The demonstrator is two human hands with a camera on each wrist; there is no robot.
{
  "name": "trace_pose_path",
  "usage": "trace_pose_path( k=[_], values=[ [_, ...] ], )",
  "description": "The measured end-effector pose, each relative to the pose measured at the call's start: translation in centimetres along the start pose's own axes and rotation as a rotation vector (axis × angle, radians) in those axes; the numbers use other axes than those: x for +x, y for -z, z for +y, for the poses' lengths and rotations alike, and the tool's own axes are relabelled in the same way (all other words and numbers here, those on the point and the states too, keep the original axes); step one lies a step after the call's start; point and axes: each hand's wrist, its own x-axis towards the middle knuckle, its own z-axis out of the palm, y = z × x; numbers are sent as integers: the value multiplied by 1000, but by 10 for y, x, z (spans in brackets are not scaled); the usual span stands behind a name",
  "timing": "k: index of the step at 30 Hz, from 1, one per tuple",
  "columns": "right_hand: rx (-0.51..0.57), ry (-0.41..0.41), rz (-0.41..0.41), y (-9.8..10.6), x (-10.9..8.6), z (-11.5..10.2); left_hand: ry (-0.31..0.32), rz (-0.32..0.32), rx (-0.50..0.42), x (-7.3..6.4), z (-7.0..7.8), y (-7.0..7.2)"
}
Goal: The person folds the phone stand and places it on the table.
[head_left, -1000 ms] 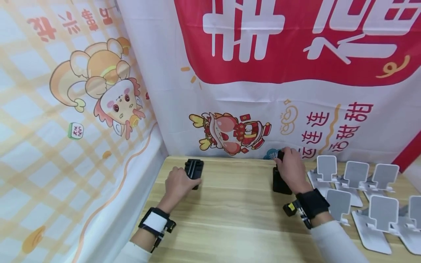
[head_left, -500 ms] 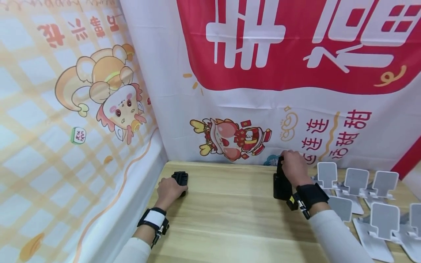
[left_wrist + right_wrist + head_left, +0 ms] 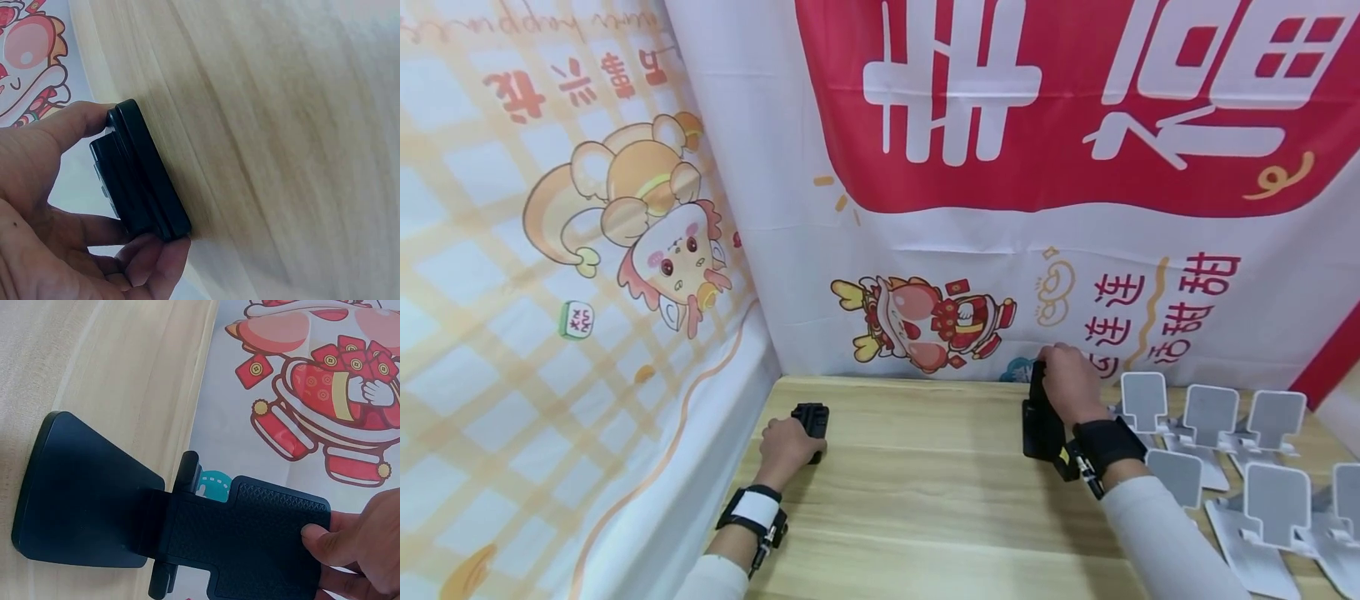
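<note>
On the left side of the table, my left hand (image 3: 786,454) grips a folded black phone stand (image 3: 810,417). The left wrist view shows thumb and fingers at opposite ends of this folded stand (image 3: 147,172), with its flat base towards the wood. Farther right, my right hand (image 3: 1071,385) pinches the upper plate of a second black phone stand (image 3: 1041,432), which is unfolded. In the right wrist view, the thumb lies on the textured plate (image 3: 262,534) near its outer edge. The smooth base (image 3: 81,494) of this stand extends over the wooden tabletop.
Several white phone stands with grey pads (image 3: 1213,417) stand unfolded in rows on the right of the wooden table (image 3: 910,500). A printed cloth (image 3: 917,225) hangs behind the table, and a checked cloth (image 3: 512,375) runs along its left side.
My left hand has moved left and nearer to me with the folded phone stand. My right hand keeps its grip on the other stand's plate, nearly in place. The head view has tilted up slightly.
</note>
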Motion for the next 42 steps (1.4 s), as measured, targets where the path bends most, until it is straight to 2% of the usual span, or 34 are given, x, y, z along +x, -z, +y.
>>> trace_pose_path(
  k=[5,8,9,11,15,16,18,20,24,28,33,36,39,42],
  values=[
    [9,-2,39,11,-6,-3,12,-22,2,1,2,-3],
    [-11,16,63,30,-18,-7,21,-26,16,3,1,-2],
    [-24,17,39,39,-25,-6,22,-29,25,3,1,-2],
    [-42,-2,-78,59,-41,-4,23,-39,43,3,1,0],
    [-69,-112,-444,96,-76,16,0,-52,69,-1,0,3],
    [-72,-132,-510,103,-83,23,-7,-50,74,-2,0,4],
    [-73,-146,-590,111,-93,36,-19,-36,81,-3,-1,6],
    [-73,-131,-610,115,-101,47,-21,-24,80,-5,0,9],
    [-71,-80,-580,114,-111,60,-7,4,61,-6,7,11],
    [-68,-14,-488,108,-117,65,-16,24,25,-9,18,13],
    [-86,43,-428,106,-115,63,-97,65,-33,-20,37,22],
    [-108,58,-418,109,-113,57,-162,95,-98,-35,55,30],
    [-101,70,-380,115,-111,44,-234,116,-184,-57,76,39],
    [-56,97,-323,121,-107,22,-316,91,-272,-80,98,42]
  ],
)
